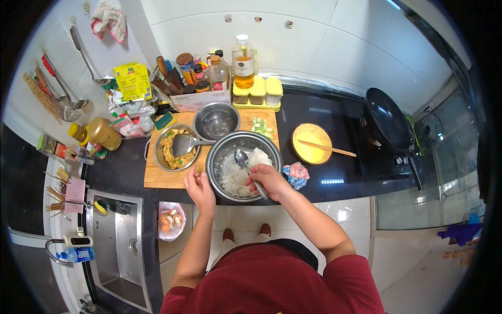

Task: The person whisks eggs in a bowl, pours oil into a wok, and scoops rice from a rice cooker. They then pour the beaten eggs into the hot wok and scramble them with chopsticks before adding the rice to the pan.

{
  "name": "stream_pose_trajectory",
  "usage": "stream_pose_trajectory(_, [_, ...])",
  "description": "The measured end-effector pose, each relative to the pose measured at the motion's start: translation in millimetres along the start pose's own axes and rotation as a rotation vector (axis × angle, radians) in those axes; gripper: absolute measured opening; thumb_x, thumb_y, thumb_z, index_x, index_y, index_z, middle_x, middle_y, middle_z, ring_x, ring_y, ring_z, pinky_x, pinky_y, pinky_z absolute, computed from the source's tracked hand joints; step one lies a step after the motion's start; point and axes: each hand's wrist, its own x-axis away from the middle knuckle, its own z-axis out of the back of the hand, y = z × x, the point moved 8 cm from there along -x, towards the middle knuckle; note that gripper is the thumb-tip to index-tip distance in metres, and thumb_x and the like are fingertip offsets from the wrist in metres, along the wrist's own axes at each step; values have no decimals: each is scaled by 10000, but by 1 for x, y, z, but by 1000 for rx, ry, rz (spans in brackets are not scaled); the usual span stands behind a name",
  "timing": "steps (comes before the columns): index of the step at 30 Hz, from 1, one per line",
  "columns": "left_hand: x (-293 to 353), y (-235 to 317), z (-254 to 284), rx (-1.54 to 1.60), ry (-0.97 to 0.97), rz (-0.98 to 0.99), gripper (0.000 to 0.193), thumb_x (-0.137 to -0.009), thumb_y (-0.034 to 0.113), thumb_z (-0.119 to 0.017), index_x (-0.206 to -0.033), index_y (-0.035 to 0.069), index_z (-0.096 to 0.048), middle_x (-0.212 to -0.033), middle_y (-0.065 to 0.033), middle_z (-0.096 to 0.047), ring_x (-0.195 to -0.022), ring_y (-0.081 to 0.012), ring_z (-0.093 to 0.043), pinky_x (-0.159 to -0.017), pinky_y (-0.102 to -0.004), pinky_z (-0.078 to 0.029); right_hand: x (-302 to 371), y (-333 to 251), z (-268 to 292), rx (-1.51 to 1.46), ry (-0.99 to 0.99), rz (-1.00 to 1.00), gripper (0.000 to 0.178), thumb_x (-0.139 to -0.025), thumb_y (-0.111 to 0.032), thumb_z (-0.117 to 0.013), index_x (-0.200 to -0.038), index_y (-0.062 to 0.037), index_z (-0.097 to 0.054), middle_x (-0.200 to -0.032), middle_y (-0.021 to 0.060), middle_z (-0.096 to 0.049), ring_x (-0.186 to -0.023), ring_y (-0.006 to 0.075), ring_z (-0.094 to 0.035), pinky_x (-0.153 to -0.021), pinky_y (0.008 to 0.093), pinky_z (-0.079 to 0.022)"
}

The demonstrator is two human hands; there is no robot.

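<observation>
My right hand (269,181) grips the handle of a metal spoon (241,158), its bowl over white cooked rice (232,175). The rice lies in a round grey inner pot (210,163) at the board's front right. My left hand (200,189) is at the pot's left rim, fingers loosely extended and nothing held; whether it touches the rim I cannot tell. To its upper left stands a metal bowl (157,166) of browned food with green bits (168,149), a metal spatula (184,145) resting in it. An empty-looking steel bowl (216,119) stands behind the pot.
Chopped green pieces (262,127) lie on the wooden board (150,181). Rightward are a bowl of yellow liquid (312,133) with chopsticks (334,149), a crumpled cloth (296,175) and a black wok (387,120). Bottles and yellow-lidded jars (257,91) stand behind; a sink (116,240) lies left.
</observation>
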Motion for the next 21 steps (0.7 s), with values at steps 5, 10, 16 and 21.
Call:
stream_pose_trajectory(5, [15, 26, -14, 65, -254, -45, 169, -898, 60, -571, -1055, -1, -585, -763, 1, -547, -640, -62, -481, -592, -202, -405, -19, 5, -29, -80, -9, 119, 154, -910, -84, -548, -1044, -17, -509, -916, 119, -667, -738, 124, -576, -659, 244, -479])
stream_pose_trajectory(10, [40, 28, -33, 284, -481, 284, 267, -909, 46, -543, -1150, 37, -428, -760, -30, -572, -590, -54, -508, -474, -194, -383, -19, -7, -61, -97, 77, 244, 129, -874, -72, -597, -981, -55, -526, -869, 57, -636, -743, 104, -547, -621, 233, -428])
stream_pose_trajectory(16, [39, 4, -29, 485, -436, 542, 100, -932, 69, -486, -1029, 46, -491, -682, 18, -502, -526, -39, -412, -431, -181, -293, -41, 7, -76, -49, 80, 314, 80, -856, -54, -634, -919, -45, -585, -814, 16, -597, -737, 86, -546, -638, 251, -445])
stream_pose_trajectory(21, [15, -22, -8, 356, -316, 406, 111, -926, 81, -494, -839, 44, -553, -648, 54, -432, -567, -40, -365, -500, -209, -301, -8, -76, -37, 885, 463, 944, 136, -805, -118, -664, -889, -14, -638, -898, 135, -647, -796, 274, -604, -740, 346, -476])
